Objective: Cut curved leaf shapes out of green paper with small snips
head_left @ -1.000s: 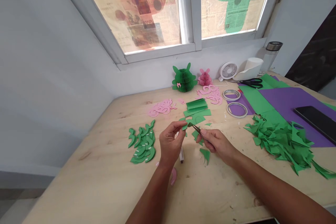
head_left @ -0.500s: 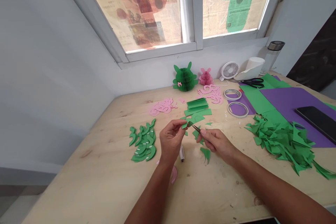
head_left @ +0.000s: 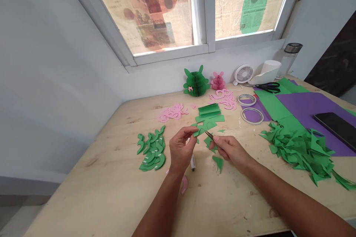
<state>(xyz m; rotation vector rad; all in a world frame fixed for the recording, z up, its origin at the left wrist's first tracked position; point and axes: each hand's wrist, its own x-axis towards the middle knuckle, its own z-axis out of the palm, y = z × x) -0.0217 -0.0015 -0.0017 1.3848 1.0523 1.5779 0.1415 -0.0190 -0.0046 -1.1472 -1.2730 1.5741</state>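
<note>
My left hand (head_left: 181, 146) pinches a small green paper piece (head_left: 198, 131) between thumb and fingers. My right hand (head_left: 229, 151) is shut on a pair of dark tweezers (head_left: 209, 135), whose tips point at that piece, close to it. Under the hands lie loose green paper cut-outs (head_left: 208, 125) and a folded green paper stack (head_left: 209, 111). A thin pen (head_left: 193, 162) lies just below my left hand. To the left is a heap of green crescents (head_left: 151, 150), with pink paper cut-outs (head_left: 171, 113) behind it.
A wooden table (head_left: 83, 192) bears everything. Along the wall stand green (head_left: 196, 82) and pink (head_left: 218, 81) honeycomb paper figures, a small fan (head_left: 243, 74) and a bottle (head_left: 290, 59). Right are black scissors (head_left: 268, 87), tape rolls (head_left: 251, 116), a purple sheet (head_left: 311, 107), green scraps (head_left: 297, 148) and a phone (head_left: 336, 129).
My hands have barely moved. The right hand has drawn slightly closer to the left, and the tweezers now show shorter past its fingers. The left hand keeps its pinch on the green piece.
</note>
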